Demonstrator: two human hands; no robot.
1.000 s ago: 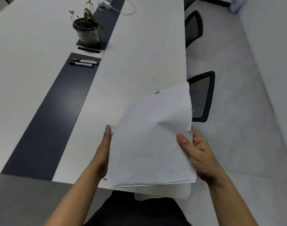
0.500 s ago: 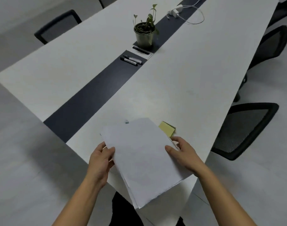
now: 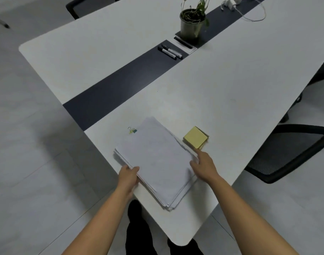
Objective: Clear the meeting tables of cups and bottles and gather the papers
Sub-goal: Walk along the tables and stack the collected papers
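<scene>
Lighting: dim, even, cool grey. Shadows: soft patch on floor (image 3: 52,144), left of table (image 3: 222,85). Edges: wide-angle bending. Focus: slight softness throughout.

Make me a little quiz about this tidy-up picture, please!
1. True or false: the papers lie on the table.
2. What sits beside the papers, on the picture's right? A a cup; B yellow sticky notes; C a bottle.
3. Fill the gap: the ___ hand grips the papers' edge, thumb on top.
Key: 1 true; 2 B; 3 left, the left hand.
</scene>
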